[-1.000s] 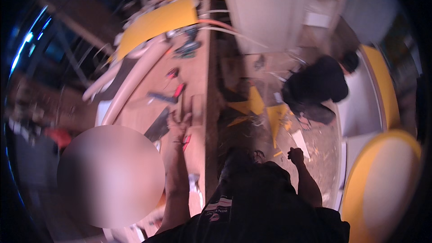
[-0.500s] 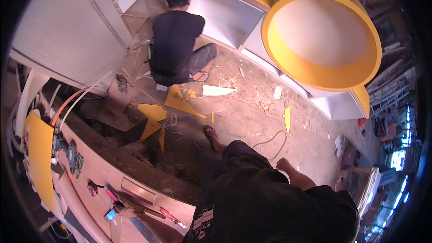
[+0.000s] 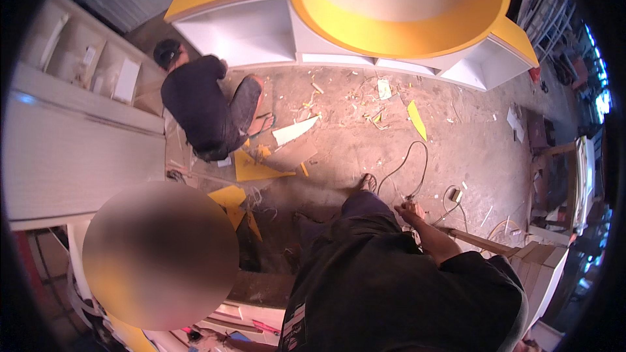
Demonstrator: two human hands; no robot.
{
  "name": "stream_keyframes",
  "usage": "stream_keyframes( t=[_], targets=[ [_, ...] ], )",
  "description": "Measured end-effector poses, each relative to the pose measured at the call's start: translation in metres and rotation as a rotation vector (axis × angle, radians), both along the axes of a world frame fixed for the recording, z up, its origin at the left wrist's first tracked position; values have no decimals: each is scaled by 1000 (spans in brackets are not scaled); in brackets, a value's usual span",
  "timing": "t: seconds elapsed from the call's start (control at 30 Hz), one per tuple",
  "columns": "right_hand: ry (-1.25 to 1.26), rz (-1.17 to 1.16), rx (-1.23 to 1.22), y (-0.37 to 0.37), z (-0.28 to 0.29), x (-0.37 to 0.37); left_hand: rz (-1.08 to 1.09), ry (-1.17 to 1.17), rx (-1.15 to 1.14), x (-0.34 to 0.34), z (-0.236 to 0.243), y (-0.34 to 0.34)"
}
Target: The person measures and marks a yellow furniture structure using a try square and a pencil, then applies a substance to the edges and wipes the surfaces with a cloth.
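- The left hand (image 3: 210, 338) was positioned beside a dark tool (image 3: 193, 335); its grip could not be determined.
- The right hand (image 3: 409, 213) was held loosely closed above the floor (image 3: 355, 150).

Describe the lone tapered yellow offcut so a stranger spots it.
Find the big round yellow-rimmed unit at the top. On the floor below its right half, just above the looping cable, lies the offcut: bright, tapered, well right of the larger yellow scraps.
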State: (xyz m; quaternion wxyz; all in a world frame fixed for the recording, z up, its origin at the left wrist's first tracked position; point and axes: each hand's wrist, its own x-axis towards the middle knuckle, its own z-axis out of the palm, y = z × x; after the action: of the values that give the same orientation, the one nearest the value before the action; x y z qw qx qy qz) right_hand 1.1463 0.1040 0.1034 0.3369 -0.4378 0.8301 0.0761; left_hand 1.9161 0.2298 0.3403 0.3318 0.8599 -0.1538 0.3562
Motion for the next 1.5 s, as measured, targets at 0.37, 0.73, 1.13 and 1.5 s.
stream_keyframes(
  t=[0.37,0.73,1.13,1.5],
  targets=[
    [-525,-369,-187,-94,-23,-189,-1133,492,-260,-335,12,-291],
    [-320,-902,-470,86,-25,-284,-2028,998,638,-800,-49,-461],
    [-224,-1436,-67,193,-57,-190,-2514,922,942,-1271,-63,-544],
    [-117,-1923,-385,110,-5,-534,-2834,1143,946,-1625,-37,-533]
  ],
)
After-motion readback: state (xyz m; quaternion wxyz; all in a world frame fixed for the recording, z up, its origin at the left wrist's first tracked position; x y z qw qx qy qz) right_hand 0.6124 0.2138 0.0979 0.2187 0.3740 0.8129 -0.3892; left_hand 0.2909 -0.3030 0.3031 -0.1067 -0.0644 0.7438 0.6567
